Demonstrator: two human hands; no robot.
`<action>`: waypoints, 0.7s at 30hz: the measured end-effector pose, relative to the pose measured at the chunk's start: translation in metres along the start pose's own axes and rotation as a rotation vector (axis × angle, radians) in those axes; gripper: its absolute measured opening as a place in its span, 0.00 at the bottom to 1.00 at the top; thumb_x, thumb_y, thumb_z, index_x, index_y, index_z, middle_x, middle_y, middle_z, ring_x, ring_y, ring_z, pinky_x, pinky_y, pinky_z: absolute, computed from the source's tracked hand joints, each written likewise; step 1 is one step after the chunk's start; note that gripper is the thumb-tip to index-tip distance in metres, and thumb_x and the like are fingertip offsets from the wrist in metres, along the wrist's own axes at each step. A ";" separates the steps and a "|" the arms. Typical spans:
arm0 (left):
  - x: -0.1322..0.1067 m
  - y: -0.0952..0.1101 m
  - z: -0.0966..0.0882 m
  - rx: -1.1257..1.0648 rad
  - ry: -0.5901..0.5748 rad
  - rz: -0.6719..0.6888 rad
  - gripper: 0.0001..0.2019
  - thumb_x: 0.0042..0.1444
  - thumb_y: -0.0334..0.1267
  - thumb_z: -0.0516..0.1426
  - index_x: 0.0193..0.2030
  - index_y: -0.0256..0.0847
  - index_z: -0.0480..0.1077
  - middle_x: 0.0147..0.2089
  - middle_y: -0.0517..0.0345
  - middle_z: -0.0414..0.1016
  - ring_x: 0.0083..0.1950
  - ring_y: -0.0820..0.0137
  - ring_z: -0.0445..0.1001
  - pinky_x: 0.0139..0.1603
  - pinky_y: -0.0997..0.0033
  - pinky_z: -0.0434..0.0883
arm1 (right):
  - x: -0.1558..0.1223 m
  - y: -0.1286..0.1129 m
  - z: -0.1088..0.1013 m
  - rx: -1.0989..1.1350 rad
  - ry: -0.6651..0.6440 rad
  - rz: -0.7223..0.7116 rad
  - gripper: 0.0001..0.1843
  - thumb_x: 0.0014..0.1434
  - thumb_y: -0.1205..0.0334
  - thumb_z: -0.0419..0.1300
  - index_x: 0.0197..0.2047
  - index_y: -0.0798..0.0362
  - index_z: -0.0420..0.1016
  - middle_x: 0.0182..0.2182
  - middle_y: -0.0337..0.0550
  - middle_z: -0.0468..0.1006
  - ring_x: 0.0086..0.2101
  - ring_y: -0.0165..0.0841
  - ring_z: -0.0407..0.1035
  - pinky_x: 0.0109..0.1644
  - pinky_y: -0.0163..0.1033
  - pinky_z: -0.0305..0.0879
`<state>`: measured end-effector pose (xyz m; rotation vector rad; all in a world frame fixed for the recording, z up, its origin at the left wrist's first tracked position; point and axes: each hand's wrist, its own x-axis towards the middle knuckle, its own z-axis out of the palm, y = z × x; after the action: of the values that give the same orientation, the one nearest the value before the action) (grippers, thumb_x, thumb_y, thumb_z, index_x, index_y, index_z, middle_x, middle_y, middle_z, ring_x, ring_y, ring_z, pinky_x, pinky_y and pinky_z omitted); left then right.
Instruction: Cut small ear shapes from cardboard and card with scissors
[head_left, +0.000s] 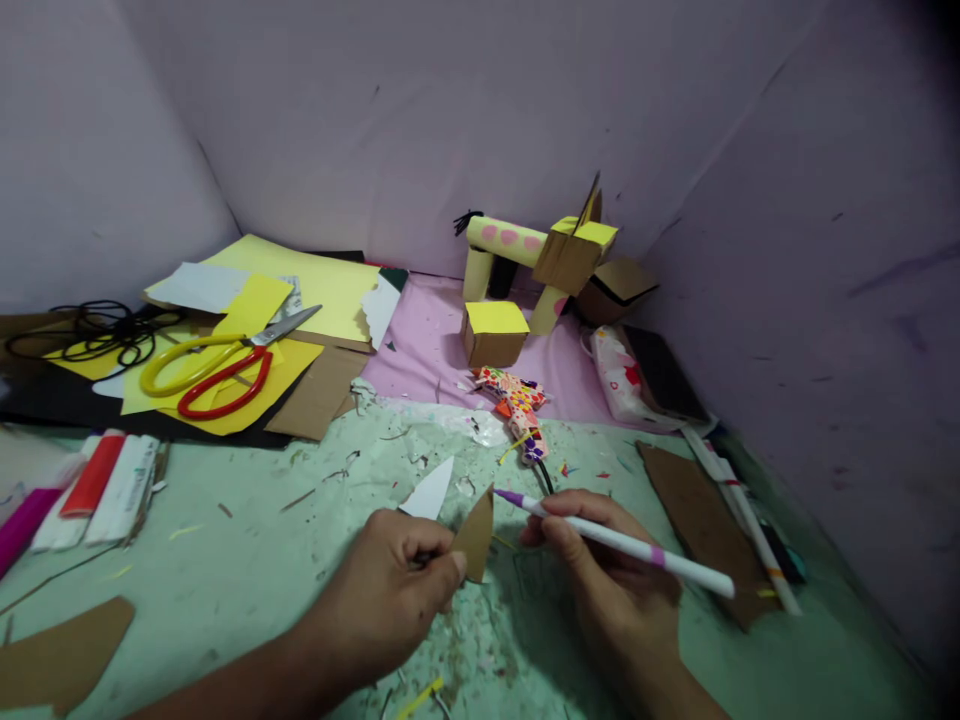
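Note:
My left hand [394, 590] is closed in a pinch on a small leaf-shaped piece of brown cardboard [475, 535], held upright just above the green work surface [247, 540]. My right hand [611, 575] grips a white marker with a purple tip [622, 542]; its tip points left, close to the top of the cardboard piece. A white paper scrap [429, 492] lies just behind my left hand.
Yellow and red scissors [225, 365] rest on yellow paper sheets at the left. A cardboard animal figure [540, 255] and a yellow-topped box [493, 332] stand at the back. A patterned glue gun [521, 410], cardboard strip [694, 515], black cord [97, 335] and glue sticks [101, 485] lie around.

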<state>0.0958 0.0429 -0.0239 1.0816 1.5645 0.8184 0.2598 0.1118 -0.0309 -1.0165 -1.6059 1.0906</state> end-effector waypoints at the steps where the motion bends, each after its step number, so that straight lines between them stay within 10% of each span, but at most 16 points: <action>1: 0.000 0.000 0.000 -0.002 -0.004 -0.002 0.14 0.48 0.42 0.49 0.15 0.41 0.57 0.14 0.67 0.54 0.16 0.77 0.54 0.17 0.75 0.50 | 0.000 -0.001 0.001 0.014 -0.012 -0.008 0.02 0.52 0.62 0.61 0.31 0.49 0.76 0.21 0.37 0.77 0.23 0.30 0.71 0.25 0.31 0.64; 11: -0.002 0.003 0.000 -0.016 -0.005 -0.015 0.14 0.49 0.40 0.49 0.16 0.42 0.57 0.14 0.66 0.55 0.16 0.76 0.56 0.17 0.76 0.50 | 0.002 -0.002 -0.002 -0.044 0.000 -0.004 0.04 0.54 0.60 0.61 0.31 0.51 0.76 0.22 0.40 0.78 0.23 0.32 0.71 0.24 0.34 0.64; 16: -0.001 0.002 0.000 -0.031 -0.003 0.005 0.14 0.49 0.41 0.49 0.15 0.42 0.58 0.14 0.66 0.56 0.16 0.76 0.56 0.17 0.76 0.51 | 0.002 -0.001 -0.004 -0.064 -0.201 -0.171 0.03 0.53 0.64 0.60 0.30 0.51 0.76 0.23 0.40 0.77 0.24 0.32 0.71 0.27 0.34 0.66; 21: -0.002 0.004 -0.001 -0.093 0.026 -0.045 0.15 0.49 0.42 0.51 0.15 0.41 0.60 0.13 0.66 0.58 0.15 0.77 0.55 0.16 0.77 0.51 | 0.006 0.001 -0.003 0.045 -0.020 0.086 0.06 0.54 0.58 0.61 0.33 0.52 0.74 0.20 0.38 0.75 0.21 0.30 0.68 0.24 0.33 0.63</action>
<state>0.0958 0.0423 -0.0194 0.9688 1.5513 0.8688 0.2617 0.1188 -0.0299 -1.0559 -1.5592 1.1930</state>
